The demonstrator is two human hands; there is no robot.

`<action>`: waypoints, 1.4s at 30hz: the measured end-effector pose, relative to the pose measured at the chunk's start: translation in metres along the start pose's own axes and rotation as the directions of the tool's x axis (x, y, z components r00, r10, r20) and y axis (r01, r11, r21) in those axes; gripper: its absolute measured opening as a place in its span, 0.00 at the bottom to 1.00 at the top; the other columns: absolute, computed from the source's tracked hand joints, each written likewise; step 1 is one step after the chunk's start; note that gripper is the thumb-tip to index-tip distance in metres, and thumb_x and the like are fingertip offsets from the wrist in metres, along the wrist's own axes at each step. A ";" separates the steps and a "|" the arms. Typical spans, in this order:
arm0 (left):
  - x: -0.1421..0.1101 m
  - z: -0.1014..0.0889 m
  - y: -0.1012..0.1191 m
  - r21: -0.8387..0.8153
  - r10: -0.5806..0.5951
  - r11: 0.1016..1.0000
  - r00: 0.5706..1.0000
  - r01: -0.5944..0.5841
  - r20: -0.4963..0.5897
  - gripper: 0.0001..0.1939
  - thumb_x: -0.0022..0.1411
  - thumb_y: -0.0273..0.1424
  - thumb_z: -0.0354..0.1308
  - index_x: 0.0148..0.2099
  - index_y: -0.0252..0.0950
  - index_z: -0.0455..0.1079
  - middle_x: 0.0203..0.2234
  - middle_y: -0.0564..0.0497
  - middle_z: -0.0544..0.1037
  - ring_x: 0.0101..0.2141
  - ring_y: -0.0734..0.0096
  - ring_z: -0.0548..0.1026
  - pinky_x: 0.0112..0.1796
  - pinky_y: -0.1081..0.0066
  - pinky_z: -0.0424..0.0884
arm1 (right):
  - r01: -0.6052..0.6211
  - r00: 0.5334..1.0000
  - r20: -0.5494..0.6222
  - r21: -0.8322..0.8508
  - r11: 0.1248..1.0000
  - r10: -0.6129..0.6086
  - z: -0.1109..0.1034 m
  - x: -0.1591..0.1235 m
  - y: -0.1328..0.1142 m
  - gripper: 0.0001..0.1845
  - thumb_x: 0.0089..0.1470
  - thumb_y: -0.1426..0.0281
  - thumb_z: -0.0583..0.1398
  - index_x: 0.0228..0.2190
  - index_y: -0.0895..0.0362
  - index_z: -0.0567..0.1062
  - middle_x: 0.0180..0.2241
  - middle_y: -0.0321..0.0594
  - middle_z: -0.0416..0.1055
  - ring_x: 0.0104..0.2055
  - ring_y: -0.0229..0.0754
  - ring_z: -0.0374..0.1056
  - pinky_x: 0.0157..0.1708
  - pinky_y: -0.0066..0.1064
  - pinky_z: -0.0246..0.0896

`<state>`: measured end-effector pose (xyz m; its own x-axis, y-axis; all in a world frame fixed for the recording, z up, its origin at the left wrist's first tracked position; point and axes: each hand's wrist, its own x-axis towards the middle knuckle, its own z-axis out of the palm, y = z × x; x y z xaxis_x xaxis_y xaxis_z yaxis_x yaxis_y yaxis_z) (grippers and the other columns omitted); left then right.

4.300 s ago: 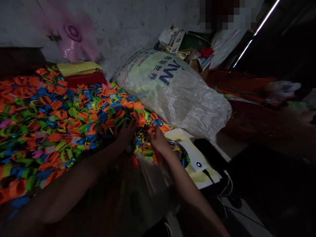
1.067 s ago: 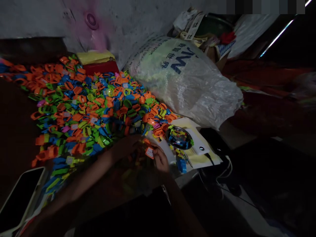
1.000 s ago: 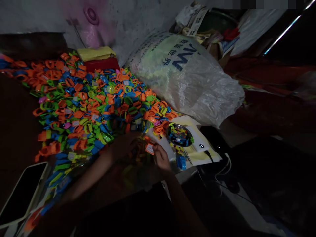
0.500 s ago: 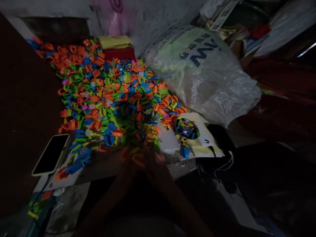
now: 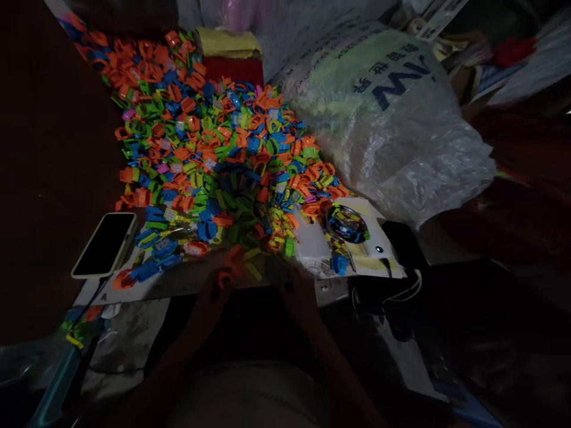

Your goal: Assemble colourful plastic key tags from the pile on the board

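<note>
At the table's front edge my left hand (image 5: 216, 288) has its fingers closed around an orange plastic band-shaped piece (image 5: 226, 276), which looks like part of a toy watch. A yellow-green plastic piece (image 5: 253, 267) shows between my two hands; what bears it is unclear. My right hand (image 5: 297, 288) is just right of it, dark and smeared, so its fingers cannot be read. Beyond both hands spreads a large heap of small orange, blue, green and yellow plastic pieces (image 5: 209, 148), several with pale stickers. My shadow falls over the heap's near middle.
A phone (image 5: 104, 245) with a cable lies at left. Small bits fill a round dish (image 5: 348, 224) at right, beside a white device (image 5: 378, 248) and a black object (image 5: 404, 246). A large printed plastic bag (image 5: 383, 125) bulges behind. A red and yellow block (image 5: 232, 59) stands at the back.
The whole view has shifted, with the heap now higher in the picture. My hands have drawn apart, and the orange piece stays at the left hand.
</note>
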<state>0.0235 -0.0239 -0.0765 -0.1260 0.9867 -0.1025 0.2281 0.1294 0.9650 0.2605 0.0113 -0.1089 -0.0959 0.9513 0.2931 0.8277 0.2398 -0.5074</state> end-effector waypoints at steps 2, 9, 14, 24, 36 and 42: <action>0.002 0.001 -0.003 -0.070 -0.015 0.997 1.000 0.015 -0.001 0.21 0.60 0.47 0.55 0.49 0.39 0.68 0.39 0.49 0.75 0.39 0.66 0.73 0.42 0.69 0.69 | 0.021 0.999 -0.034 0.018 1.000 -0.020 0.007 0.009 -0.004 0.16 0.55 0.64 0.58 0.45 0.57 0.75 0.36 0.45 0.75 0.39 0.48 0.70 0.40 0.39 0.63; 0.003 -0.003 -0.017 -0.179 -0.106 0.979 0.993 0.096 -0.045 0.28 0.57 0.56 0.53 0.44 0.36 0.71 0.30 0.50 0.76 0.29 0.69 0.72 0.33 0.70 0.70 | -0.054 0.993 -0.104 0.025 0.998 0.057 0.013 0.029 -0.011 0.13 0.57 0.65 0.55 0.33 0.55 0.78 0.32 0.42 0.78 0.34 0.44 0.73 0.36 0.34 0.64; -0.001 -0.005 -0.016 -0.290 -0.131 0.948 0.991 0.129 0.011 0.26 0.58 0.55 0.54 0.42 0.37 0.71 0.31 0.50 0.74 0.32 0.70 0.72 0.36 0.71 0.70 | -0.180 0.984 -0.009 0.024 0.983 0.181 0.000 0.035 -0.024 0.17 0.60 0.60 0.52 0.39 0.55 0.76 0.31 0.40 0.78 0.32 0.43 0.73 0.30 0.31 0.62; -0.010 -0.006 0.000 -0.678 -0.269 0.685 0.957 0.267 0.105 0.32 0.54 0.47 0.65 0.57 0.42 0.62 0.39 0.49 0.76 0.29 0.72 0.75 0.31 0.73 0.71 | 0.117 0.993 -0.037 0.096 0.988 -0.114 -0.003 -0.004 -0.021 0.07 0.59 0.69 0.55 0.35 0.56 0.73 0.31 0.40 0.75 0.34 0.43 0.70 0.36 0.34 0.63; 0.001 0.008 -0.013 -0.646 -0.407 0.666 0.907 0.374 0.106 0.24 0.49 0.44 0.67 0.42 0.37 0.64 0.28 0.51 0.79 0.23 0.69 0.77 0.21 0.77 0.67 | 0.262 0.962 0.102 -0.060 0.963 -0.255 0.002 -0.012 0.017 0.08 0.58 0.72 0.58 0.38 0.56 0.77 0.39 0.43 0.76 0.42 0.46 0.69 0.42 0.39 0.62; -0.001 0.009 -0.016 -0.543 -0.391 0.747 0.914 0.383 0.107 0.26 0.50 0.47 0.65 0.43 0.37 0.63 0.29 0.51 0.79 0.26 0.68 0.79 0.26 0.75 0.70 | 0.340 0.940 0.046 -0.063 0.938 -0.337 0.009 -0.014 0.032 0.11 0.60 0.68 0.57 0.43 0.54 0.76 0.43 0.45 0.75 0.44 0.47 0.69 0.44 0.41 0.64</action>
<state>0.0285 -0.0257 -0.0936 -0.1012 0.8618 -0.4971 -0.4019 0.4216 0.8128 0.2835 0.0070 -0.1366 -0.3950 0.8225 0.4091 0.7791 0.5359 -0.3252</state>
